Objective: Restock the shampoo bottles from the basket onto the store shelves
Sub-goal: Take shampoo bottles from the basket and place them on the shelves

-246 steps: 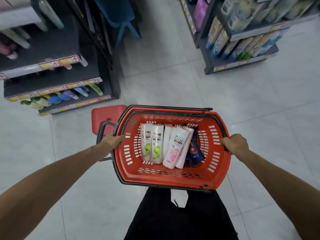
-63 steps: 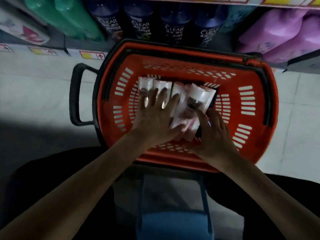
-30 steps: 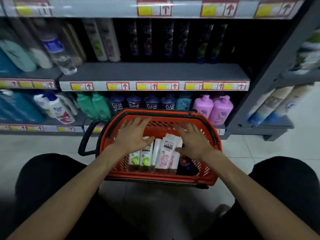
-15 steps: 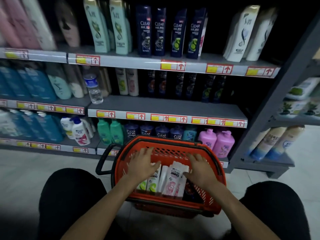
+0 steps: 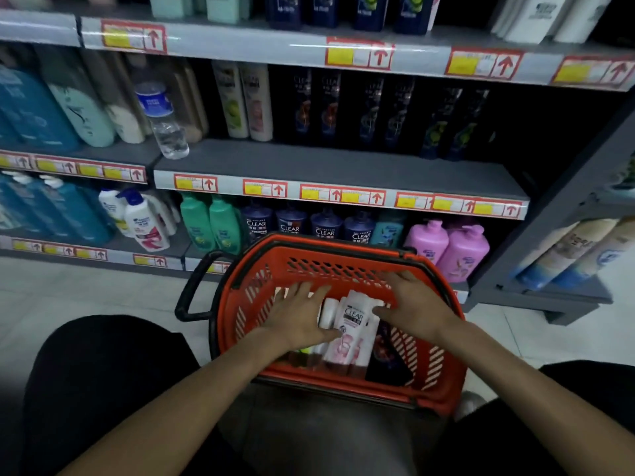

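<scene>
- A red slotted plastic shopping basket [image 5: 436,365] sits on the floor between the person's knees in black trousers [image 5: 103,372]; its black loop handle [image 5: 187,293] sticks out to the left
- The white shampoo bottle with a pink flower label [image 5: 350,334] lies in the middle of the basket, cap towards the shelves; more white bottles [image 5: 328,312] lie against its left side, and a dark bottle [image 5: 385,359] lies in shadow on its right
- The left hand [image 5: 299,317] lies flat on the white bottles, fingers straight and fanned out, thumb against the pink-labelled one
- The right hand [image 5: 415,304] is spread over the right part of the basket, fingers straight, thumb at that bottle's upper right edge; whether it presses the bottle I cannot tell
- The floor [image 5: 86,290] is pale glossy tile; the light is dim
- Grey metal store shelves [image 5: 343,166] fill the wall ahead, their front edges lined with red-and-yellow price tags [image 5: 264,188]
- Lowest shelf, just behind the basket: green bottles [image 5: 209,221], dark blue pump bottles marked CLEAR [image 5: 290,223], pink pump bottles [image 5: 446,245]
- Middle shelf: a clear water bottle with a blue label [image 5: 161,118] near the front edge; two tall white bottles [image 5: 244,101] and a row of tall dark bottles [image 5: 330,104] stand further back; the front of this shelf is bare board
</scene>
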Action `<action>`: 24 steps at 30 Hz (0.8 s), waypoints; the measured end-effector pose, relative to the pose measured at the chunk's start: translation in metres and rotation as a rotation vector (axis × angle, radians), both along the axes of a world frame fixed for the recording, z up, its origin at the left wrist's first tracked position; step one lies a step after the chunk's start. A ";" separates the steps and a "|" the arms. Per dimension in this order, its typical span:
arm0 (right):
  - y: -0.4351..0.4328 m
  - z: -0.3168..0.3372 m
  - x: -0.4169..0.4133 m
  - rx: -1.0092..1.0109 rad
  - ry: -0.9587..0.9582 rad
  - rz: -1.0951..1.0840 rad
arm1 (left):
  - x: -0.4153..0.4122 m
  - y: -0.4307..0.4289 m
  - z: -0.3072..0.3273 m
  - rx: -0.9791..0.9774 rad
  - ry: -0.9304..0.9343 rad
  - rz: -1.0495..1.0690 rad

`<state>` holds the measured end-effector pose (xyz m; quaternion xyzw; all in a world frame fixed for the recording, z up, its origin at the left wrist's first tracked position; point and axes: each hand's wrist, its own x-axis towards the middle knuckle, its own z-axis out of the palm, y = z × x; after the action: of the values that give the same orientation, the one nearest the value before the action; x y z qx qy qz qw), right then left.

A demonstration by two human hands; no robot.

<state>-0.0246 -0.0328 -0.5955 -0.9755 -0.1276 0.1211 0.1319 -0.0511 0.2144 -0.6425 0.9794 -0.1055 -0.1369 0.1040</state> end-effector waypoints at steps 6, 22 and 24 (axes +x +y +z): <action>-0.003 0.001 0.012 -0.213 0.141 0.158 | 0.008 -0.023 -0.020 -0.045 0.088 -0.013; 0.012 -0.032 -0.016 -0.402 0.214 0.357 | 0.039 0.006 -0.082 0.191 0.186 0.285; 0.016 -0.035 -0.017 -0.394 0.210 0.368 | 0.036 -0.005 -0.098 0.245 0.148 0.233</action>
<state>-0.0415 -0.0169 -0.6306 -0.9250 -0.2621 0.2658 -0.0716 -0.0152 0.2098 -0.7402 0.9776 0.0339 -0.2074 0.0067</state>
